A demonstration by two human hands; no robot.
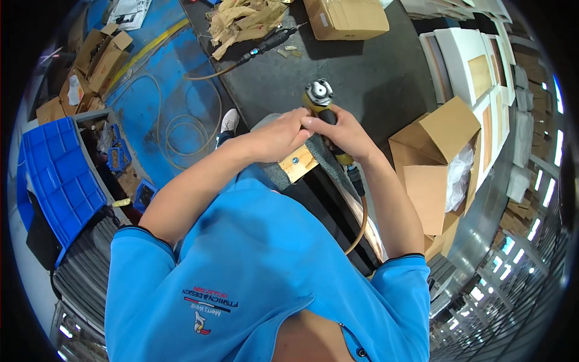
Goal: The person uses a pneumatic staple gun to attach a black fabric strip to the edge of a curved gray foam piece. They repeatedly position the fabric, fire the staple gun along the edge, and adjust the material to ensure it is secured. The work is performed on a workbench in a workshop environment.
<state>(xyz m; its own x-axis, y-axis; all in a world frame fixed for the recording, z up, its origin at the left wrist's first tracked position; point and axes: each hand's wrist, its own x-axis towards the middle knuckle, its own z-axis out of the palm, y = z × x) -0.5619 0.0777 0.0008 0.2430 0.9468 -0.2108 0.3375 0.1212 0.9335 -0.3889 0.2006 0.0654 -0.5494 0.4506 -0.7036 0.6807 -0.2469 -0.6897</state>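
Observation:
My right hand [350, 134] is wrapped round a yellow and black air tool [342, 158], whose round metal head [318, 92] points away from me. From its rear end a brown hose [363, 220] curves down toward my body. My left hand [283, 136] is closed against the tool, just behind its head, and touches the right hand; what its fingers hold is hidden. Below the hands lies a pale wooden block [307, 161] with a round metal fastener [295, 161] in it. Grey felt-like padding [275, 175] surrounds the block, and a long black piece [338, 211] runs toward me.
On the dark table [374, 69] are a cardboard box [347, 18], crumpled brown paper [241, 24], a second power tool [271, 42] and small metal pieces [289, 51]. An open carton [425, 169] stands right, before white panels [467, 60]. Left are a blue crate [63, 175] and a coiled hose [184, 133].

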